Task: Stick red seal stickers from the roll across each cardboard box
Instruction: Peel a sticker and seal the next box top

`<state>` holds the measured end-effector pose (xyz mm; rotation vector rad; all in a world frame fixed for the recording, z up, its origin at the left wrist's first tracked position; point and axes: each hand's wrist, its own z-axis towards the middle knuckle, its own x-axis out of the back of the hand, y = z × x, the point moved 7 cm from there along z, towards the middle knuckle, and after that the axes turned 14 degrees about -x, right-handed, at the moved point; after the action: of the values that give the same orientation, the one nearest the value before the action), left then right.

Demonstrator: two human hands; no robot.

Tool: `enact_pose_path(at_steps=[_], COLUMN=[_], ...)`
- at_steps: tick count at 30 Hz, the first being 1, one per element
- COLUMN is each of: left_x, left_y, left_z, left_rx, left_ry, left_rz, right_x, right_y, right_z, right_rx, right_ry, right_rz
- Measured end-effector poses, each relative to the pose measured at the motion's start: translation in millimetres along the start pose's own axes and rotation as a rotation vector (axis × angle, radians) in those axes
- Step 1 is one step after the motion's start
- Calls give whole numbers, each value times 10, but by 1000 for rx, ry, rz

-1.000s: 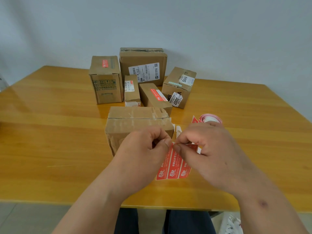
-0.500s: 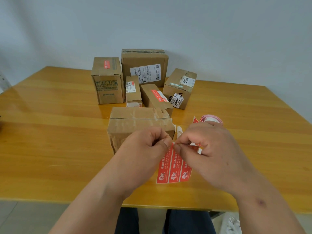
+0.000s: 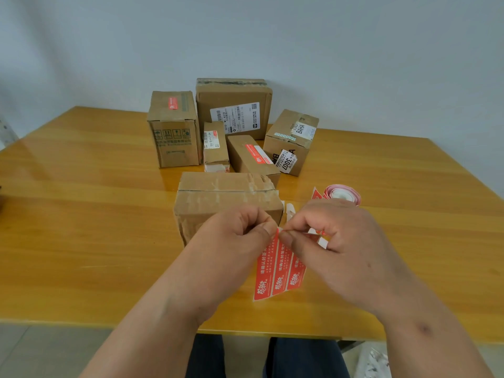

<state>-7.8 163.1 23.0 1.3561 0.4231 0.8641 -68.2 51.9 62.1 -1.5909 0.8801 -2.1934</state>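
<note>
A strip of red seal stickers (image 3: 278, 271) hangs down between my hands, above the table's front part. My left hand (image 3: 234, 238) pinches the strip's top edge, and my right hand (image 3: 335, 241) pinches the same top edge from the other side. Just behind my hands stands a taped cardboard box (image 3: 221, 197) with no red sticker showing on it. The sticker roll (image 3: 342, 195) lies to the right of that box. Farther back stand several more cardboard boxes; the tall left one (image 3: 174, 129) and a long flat one (image 3: 251, 159) bear red stickers.
The wooden table (image 3: 81, 214) carries all the boxes in a cluster at the middle back. A large box with a white shipping label (image 3: 234, 107) stands against the wall. A box marked 3007 (image 3: 291, 143) sits at the back right. A small white paper scrap (image 3: 289, 210) lies beside the near box.
My hands and the sticker strip stay in nearly the same place; the fingertips have shifted slightly at the strip's top edge.
</note>
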Motion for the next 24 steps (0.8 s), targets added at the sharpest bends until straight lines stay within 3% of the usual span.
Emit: enact_pose_path(at_steps=[24], left_x=[34], left_y=[-28], left_z=[17], left_rx=[0], left_ry=[-21], left_rz=[-128], right_x=[48], right_y=[105], right_z=[-19], right_rx=[-168], right_ry=[-64], right_rz=[167])
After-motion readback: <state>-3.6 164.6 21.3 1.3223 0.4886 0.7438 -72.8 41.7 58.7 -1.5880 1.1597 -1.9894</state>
